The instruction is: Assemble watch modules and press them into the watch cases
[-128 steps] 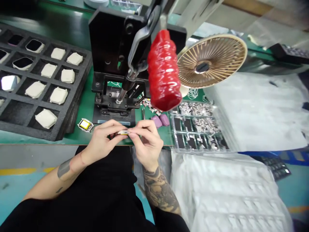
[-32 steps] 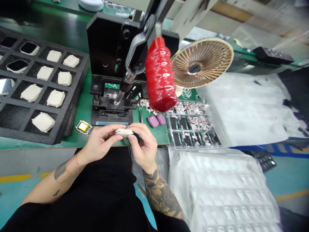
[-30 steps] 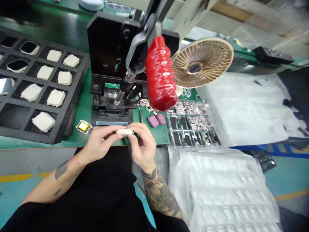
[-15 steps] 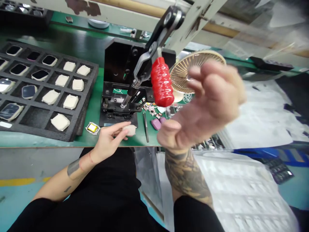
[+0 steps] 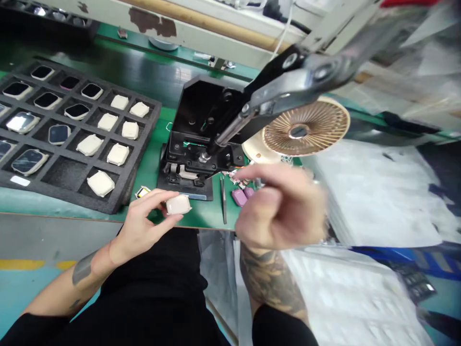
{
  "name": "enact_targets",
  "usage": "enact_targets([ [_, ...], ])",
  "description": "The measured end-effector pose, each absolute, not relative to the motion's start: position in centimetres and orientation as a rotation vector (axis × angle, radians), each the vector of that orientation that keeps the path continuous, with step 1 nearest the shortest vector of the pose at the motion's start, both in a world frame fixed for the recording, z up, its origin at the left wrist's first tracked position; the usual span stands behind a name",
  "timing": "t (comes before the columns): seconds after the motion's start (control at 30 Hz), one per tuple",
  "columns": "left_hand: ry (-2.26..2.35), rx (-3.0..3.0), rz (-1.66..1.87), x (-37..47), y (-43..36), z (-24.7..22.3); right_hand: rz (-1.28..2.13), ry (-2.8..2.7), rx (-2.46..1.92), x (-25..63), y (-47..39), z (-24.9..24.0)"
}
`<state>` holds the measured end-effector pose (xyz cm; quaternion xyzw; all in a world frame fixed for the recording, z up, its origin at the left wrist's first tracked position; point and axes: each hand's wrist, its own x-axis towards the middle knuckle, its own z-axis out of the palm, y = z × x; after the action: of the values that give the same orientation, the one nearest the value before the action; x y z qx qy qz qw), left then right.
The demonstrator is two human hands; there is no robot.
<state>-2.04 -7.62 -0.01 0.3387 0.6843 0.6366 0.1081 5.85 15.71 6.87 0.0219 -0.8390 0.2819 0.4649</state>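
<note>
My left hand (image 5: 142, 221) is pinching a cream watch case (image 5: 179, 205) between thumb and fingers, above the green bench edge. My right hand (image 5: 284, 211) is in the air right of it, smeared by motion, index finger stretched to the left and nothing visible in its grasp. Between the hands lie black tweezers (image 5: 224, 201) and purple pieces (image 5: 239, 197). Behind them stands a black hand press (image 5: 201, 139); its metal lever (image 5: 288, 93) slants up to the right, and a bit of red grip (image 5: 406, 2) shows at the top edge. A case with a yellow inside (image 5: 143, 192) is partly hidden behind my left hand.
A dark foam tray (image 5: 153, 125) at the left carries cream cases and dark-screened watches in compartments. Beyond the press is a round fan (image 5: 334, 127) with gold blades. White sheets (image 5: 378, 202) cover the right side, and more plastic sheeting (image 5: 338, 293) hangs lower down.
The press lever has swung up, taking its red grip to the top right. My right hand has moved down and left. My left hand has drawn the case slightly left, away from the tweezers.
</note>
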Motion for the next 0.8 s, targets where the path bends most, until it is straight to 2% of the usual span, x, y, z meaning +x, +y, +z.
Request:
enact_targets([
  [0.1, 2.285, 1.181, 1.793, -2.5, -8.5, 0.0, 0.669, -2.204, 0.142, 6.9, 14.1, 3.5],
  [0.3, 2.478, 1.451, 1.615, -3.3, -7.7, 0.7, 0.522, -2.781, 0.007, 3.2, 14.4, -1.1],
  [0.43, 2.688, 1.461, 1.489, -3.1, -7.0, 0.5, 0.619, -2.742, -0.107, 2.6, 14.1, -0.9],
  [0.6, 2.888, 1.431, 1.195, -3.3, -4.7, 0.5, 0.817, -2.446, -0.149, 7.0, 13.1, 0.1],
  [0.8, 2.763, 1.275, 0.660, -5.4, -0.2, 2.1, 0.677, -2.301, -0.266, 10.0, 14.3, 1.0],
])
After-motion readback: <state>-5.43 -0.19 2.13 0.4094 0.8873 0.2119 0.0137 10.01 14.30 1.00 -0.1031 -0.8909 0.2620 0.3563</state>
